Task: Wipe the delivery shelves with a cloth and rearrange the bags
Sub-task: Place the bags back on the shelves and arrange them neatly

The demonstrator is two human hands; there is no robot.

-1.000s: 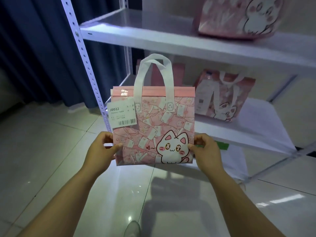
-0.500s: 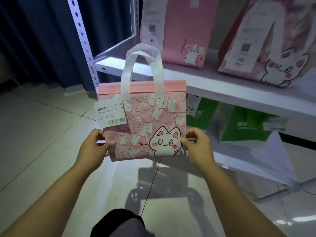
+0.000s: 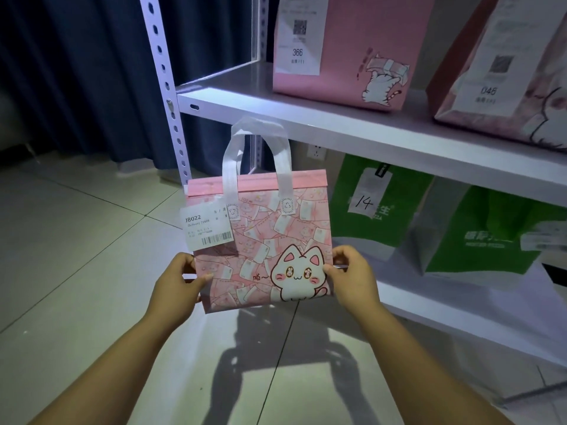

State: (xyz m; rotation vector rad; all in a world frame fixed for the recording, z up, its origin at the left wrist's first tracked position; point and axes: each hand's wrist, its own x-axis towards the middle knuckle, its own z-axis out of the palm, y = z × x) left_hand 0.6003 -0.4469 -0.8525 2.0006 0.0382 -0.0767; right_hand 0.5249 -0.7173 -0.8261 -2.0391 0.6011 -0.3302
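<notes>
My left hand (image 3: pixel 179 282) grips the lower left edge of the pink bag (image 3: pixel 267 228). Its thumb lies across the bag's front face and the other fingers are curled behind the bag, mostly out of sight. My right hand (image 3: pixel 352 277) holds the bag's lower right edge the same way, thumb pressed on the front and fingers wrapped round the back. Both wrists look straight. My bare forearms reach out in front of me, rising from below the bag and drawing closer together toward its bottom corners.
</notes>
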